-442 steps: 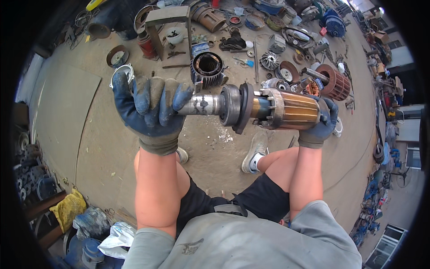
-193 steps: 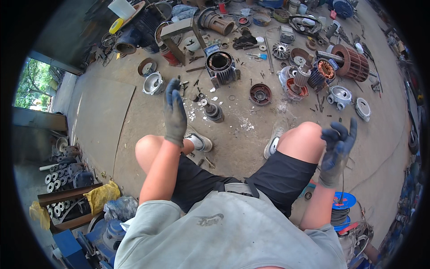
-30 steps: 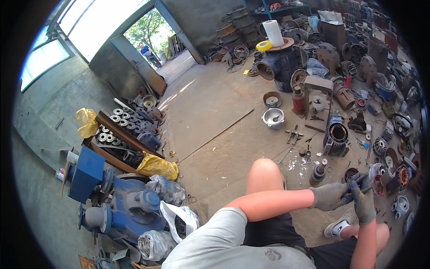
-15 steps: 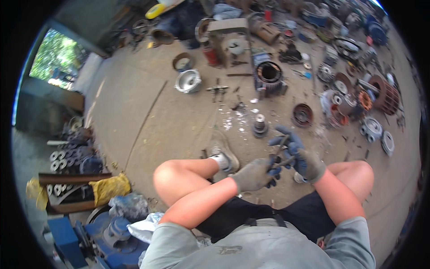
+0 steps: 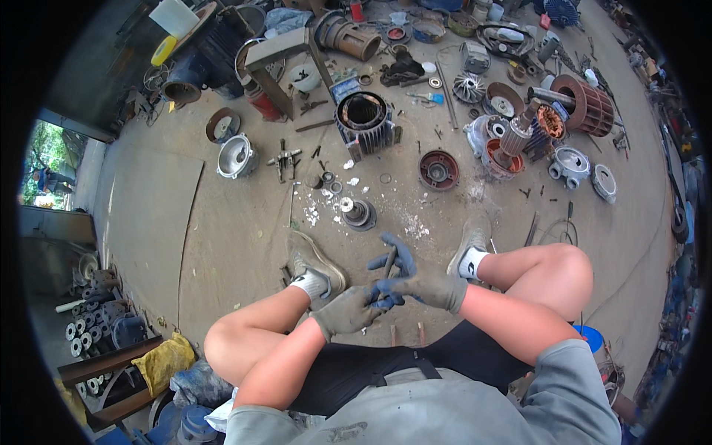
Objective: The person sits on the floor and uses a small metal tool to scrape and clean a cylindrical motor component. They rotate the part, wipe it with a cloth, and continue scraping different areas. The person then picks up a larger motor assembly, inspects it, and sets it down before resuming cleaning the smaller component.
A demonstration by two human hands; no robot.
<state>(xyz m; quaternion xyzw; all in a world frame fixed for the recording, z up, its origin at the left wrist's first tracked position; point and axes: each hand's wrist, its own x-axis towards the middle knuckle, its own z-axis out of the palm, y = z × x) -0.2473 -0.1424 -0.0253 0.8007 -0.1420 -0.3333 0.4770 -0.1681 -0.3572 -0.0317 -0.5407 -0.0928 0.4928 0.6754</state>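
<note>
My left hand [image 5: 347, 310], in a grey glove with blue fingers, is closed round the lower end of a dark, slim metal tool [image 5: 390, 261]. The tool's exact kind is hard to make out. My right hand [image 5: 424, 285], gloved alike, meets it from the other side. Its thumb lies over the tool near my left fingers, while its other fingers stretch behind the upper part. Both hands are over my lap, between my bent knees. Just beyond them on the floor stands a flanged metal shaft piece [image 5: 357, 213], upright amid white crumbs [image 5: 404, 225].
Further off are a motor housing [image 5: 365, 126], a rusty round cover [image 5: 439, 170], a silver end cover [image 5: 238, 156] and a puller [image 5: 283, 159]. Rotors and castings crowd the right, including a finned rusty drum [image 5: 586, 104]. A yellow sack [image 5: 165, 363] lies at the lower left.
The view has swung to the right, so floor parts appear further left. My hands have come closer together, still at the tool. My right foot now shows.
</note>
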